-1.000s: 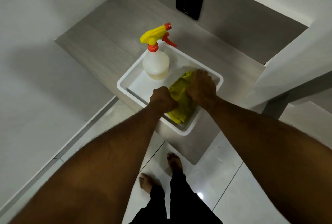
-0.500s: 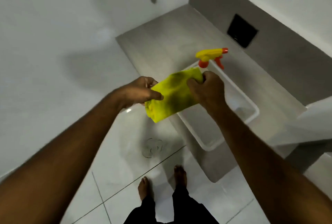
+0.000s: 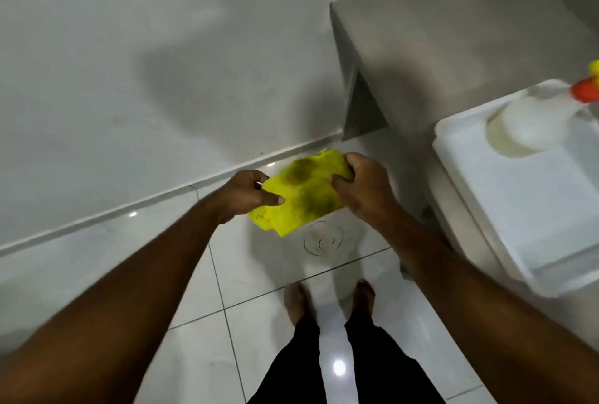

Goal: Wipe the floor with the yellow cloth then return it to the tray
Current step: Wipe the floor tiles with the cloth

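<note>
Fingers [image 3: 274, 199] of the left hand [image 3: 243, 194] and right hand [image 3: 359, 188] pinch opposite ends of a soft, stained yellow cloth [image 3: 301, 196], held above the white tiled floor [image 3: 201, 280], well left of the white plastic tray [image 3: 534, 209]. It looks light, limp, best bunched.

A tiled bathroom or wash area in a home.

Glossy white floor tiles [image 3: 275, 332] with dark grout lines run up to a plain pale wall [image 3: 129, 63], and a round floor drain [image 3: 323, 239] is set in the tiles near the wall. A grey built-in ledge [image 3: 453, 40] stands at the right, and near its front edge sits a white tray [image 3: 534, 225] with a spray bottle [image 3: 531, 125] in it. The person stands barefoot [image 3: 296, 303] on the tiles.
</note>
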{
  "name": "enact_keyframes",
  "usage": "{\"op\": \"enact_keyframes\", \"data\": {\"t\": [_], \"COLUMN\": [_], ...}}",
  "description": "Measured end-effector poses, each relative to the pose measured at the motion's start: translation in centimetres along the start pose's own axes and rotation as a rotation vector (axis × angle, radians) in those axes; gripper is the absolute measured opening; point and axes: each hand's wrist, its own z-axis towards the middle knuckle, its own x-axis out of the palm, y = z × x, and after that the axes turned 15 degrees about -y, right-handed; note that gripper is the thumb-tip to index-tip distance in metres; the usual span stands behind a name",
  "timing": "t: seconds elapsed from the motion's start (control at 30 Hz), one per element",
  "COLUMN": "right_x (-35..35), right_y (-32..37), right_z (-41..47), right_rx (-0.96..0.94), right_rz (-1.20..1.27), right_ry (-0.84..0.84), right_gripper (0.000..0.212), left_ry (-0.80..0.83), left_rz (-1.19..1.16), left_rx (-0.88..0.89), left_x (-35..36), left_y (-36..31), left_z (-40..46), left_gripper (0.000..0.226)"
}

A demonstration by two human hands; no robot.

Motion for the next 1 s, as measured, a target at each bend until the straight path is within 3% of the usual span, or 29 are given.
{"op": "enact_keyframes", "data": {"t": [0.17, 0.3, 0.43, 0.6, 0.8, 1.0], "right_x": [10.2, 20.0, 29.5, 39.3, 45.7, 47.5], "right_y": [-11.1, -23.0, -34.8, -47.2, -55.1, -56.8], "right_z": [-0.4, -0.5, -0.6, -0.5, -1.4, -0.7], "right_rx": [0.137, 0.234, 0.287, 0.319, 0.326, 0.367], "right_rz": [-0.09, -0.17, -0.277, -0.385, -0.476, -0.492], "right_ry": [0.027, 0.046, 0.091, 0.154, 0.207, 0.094], "right_gripper": [0.018, 0.026, 0.026, 0.025, 0.026, 0.04], "left_ry": [-0.156, -0.235, -0.209, -0.172, -0.069, -0.132], "left_rz": [0.041, 0.115, 0.191, 0.271, 0.375, 0.475], "left_rx": [-0.015, 0.072, 0.109, -0.022, -0.007, 0.24], "left_x": [6.1, 15.2, 25.2, 34.9, 41.1, 41.1], "left_y": [10.1, 19.8, 30.0, 41.7, 48.3, 49.6], "left_z": [8.0, 16.4, 24.3, 31.6, 35.0, 35.5], "left_gripper": [0.051, 0.042, 0.036, 0.03, 0.05, 0.058]}}
